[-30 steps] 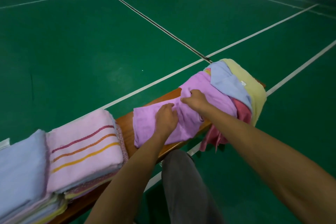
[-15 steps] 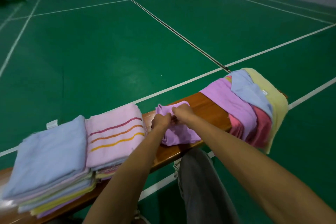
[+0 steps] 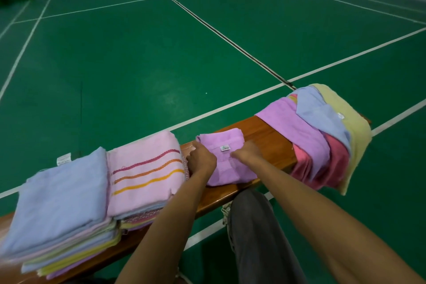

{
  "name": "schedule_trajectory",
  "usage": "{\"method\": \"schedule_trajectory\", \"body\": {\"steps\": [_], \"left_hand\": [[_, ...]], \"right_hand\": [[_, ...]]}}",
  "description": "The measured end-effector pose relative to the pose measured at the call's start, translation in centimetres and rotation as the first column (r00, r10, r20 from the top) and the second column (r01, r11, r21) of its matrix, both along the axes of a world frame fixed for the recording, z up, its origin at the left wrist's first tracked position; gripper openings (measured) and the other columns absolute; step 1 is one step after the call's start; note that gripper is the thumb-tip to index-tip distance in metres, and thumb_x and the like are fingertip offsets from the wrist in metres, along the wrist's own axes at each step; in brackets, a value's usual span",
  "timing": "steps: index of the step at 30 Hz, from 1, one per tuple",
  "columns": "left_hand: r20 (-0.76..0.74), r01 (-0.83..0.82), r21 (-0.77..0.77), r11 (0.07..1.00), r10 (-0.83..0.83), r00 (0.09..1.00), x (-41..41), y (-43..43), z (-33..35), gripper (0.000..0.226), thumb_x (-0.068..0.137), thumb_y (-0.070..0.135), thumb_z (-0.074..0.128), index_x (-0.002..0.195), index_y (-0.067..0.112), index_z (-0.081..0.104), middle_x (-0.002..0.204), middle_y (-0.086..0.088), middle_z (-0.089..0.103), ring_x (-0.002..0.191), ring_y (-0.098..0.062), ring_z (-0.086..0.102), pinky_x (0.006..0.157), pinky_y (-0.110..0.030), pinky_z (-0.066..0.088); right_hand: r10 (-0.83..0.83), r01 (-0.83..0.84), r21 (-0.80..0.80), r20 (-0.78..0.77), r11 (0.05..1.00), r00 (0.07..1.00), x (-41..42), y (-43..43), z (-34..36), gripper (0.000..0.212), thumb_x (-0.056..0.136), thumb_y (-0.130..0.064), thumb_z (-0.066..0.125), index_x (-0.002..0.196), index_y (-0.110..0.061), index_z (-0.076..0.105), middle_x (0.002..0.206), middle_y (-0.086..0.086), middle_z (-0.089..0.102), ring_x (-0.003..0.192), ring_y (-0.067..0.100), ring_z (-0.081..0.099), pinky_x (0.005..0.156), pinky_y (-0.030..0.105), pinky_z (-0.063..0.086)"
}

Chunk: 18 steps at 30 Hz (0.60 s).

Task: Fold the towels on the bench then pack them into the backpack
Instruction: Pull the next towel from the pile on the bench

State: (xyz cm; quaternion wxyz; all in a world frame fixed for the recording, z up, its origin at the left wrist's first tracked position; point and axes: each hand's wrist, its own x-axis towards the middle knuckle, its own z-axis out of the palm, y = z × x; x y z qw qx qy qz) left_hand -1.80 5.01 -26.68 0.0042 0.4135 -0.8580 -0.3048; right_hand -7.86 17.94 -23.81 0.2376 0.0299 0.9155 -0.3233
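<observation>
Folded purple towel (image 3: 227, 159) lying on the desk (image 3: 272, 143) between the folded stacks (image 3: 143, 173) to its left and the unfolded heap (image 3: 322, 136) to its right, left hand (image 3: 201, 161) curled at its left edge, right hand (image 3: 247, 154) flat upon it, fingers together; its small sewn label (image 3: 225, 148) is illegible.
</observation>
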Motion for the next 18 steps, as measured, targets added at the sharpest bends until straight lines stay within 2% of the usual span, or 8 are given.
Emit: {"method": "schedule_trajectory", "body": {"steps": [1,3,5,7,9,11,15,18], "left_hand": [[0.024,-0.027,0.059,0.998,0.026,0.999,0.0,0.1,0.3,0.051,0.098,0.034,0.062,0.14,0.012,0.042,0.119,-0.011,0.063,0.102,-0.031,0.064,0.086,-0.039,0.059],[0.04,-0.066,0.166,0.984,0.061,0.997,-0.1,0.2,0.7,0.047,0.097,0.045,0.06,0.13,0.013,0.051,0.12,-0.008,0.064,0.104,-0.029,0.063,0.087,-0.035,0.056],[0.023,-0.061,0.229,0.971,0.057,0.998,-0.4,0.2,0.7,0.044,0.096,0.05,0.059,0.123,0.016,0.057,0.12,-0.007,0.065,0.105,-0.028,0.062,0.089,-0.035,0.055],[-0.03,-0.053,0.256,0.965,0.062,0.998,-0.6,0.3,1.0,0.045,0.097,0.05,0.057,0.125,0.015,0.057,0.12,-0.008,0.065,0.105,-0.028,0.062,0.091,-0.038,0.055],[-0.113,-0.044,0.274,0.961,0.078,0.99,-0.7,0.5,1.8,0.045,0.099,0.046,0.053,0.129,0.012,0.055,0.121,-0.01,0.065,0.107,-0.031,0.062,0.092,-0.039,0.054],[-0.207,-0.013,0.294,0.956,0.076,0.975,-0.6,0.7,2.9,0.037,0.101,0.041,0.053,0.122,0.011,0.057,0.115,-0.012,0.066,0.104,-0.032,0.063,0.092,-0.043,0.056],[-0.318,0.069,0.266,0.962,0.02,0.948,-0.1,1.1,6.3,0.036,0.103,0.035,0.052,0.123,0.006,0.056,0.119,-0.015,0.065,0.107,-0.034,0.062,0.094,-0.042,0.053],[-0.367,0.074,0.248,0.966,0.023,0.93,0.6,0.9,9.4,0.041,0.102,0.035,0.054,0.126,0.001,0.055,0.125,-0.02,0.063,0.113,-0.038,0.06,0.095,-0.039,0.049]], "right_hand": [[-0.012,0.018,-0.069,0.086,0.997,0.996,-0.4,0.3,0.0,0.033,0.088,-0.039,0.076,0.103,-0.019,0.053,0.109,0.006,0.06,0.09,0.021,0.057,0.072,0.031,0.049],[-0.026,0.084,-0.187,0.298,0.979,0.954,-0.8,1.0,0.7,0.041,0.086,-0.041,0.076,0.11,-0.017,0.053,0.119,0.011,0.06,0.102,0.027,0.058,0.091,0.04,0.054],[-0.034,0.1,-0.166,0.357,0.981,0.933,-1.1,1.4,1.2,0.055,0.085,-0.049,0.075,0.12,-0.016,0.049,0.125,0.012,0.055,0.11,0.03,0.054,0.099,0.042,0.049],[-0.043,0.115,-0.205,0.325,0.972,0.945,-1.4,1.6,1.7,0.052,0.086,-0.049,0.073,0.118,-0.015,0.05,0.12,0.011,0.055,0.108,0.029,0.054,0.095,0.041,0.049],[-0.057,0.129,-0.262,0.269,0.956,0.962,-1.2,2.0,2.4,0.051,0.086,-0.05,0.072,0.117,-0.015,0.052,0.122,0.009,0.056,0.109,0.029,0.055,0.098,0.044,0.049],[-0.054,0.127,-0.349,0.212,0.929,0.976,-1.1,2.4,3.4,0.05,0.086,-0.048,0.071,0.12,-0.016,0.052,0.124,0.008,0.056,0.11,0.028,0.053,0.096,0.045,0.049],[-0.057,0.094,-0.386,0.104,0.918,0.993,-0.1,3.6,6.8,0.031,0.097,-0.037,0.064,0.111,-0.016,0.047,0.099,0.006,0.054,0.086,0.02,0.054,0.074,0.034,0.046],[-0.021,0.04,-0.409,0.052,0.912,0.998,0.5,3.5,9.5,0.029,0.096,-0.031,0.064,0.113,-0.014,0.049,0.106,0.011,0.06,0.081,0.022,0.057,0.071,0.036,0.054]]}}
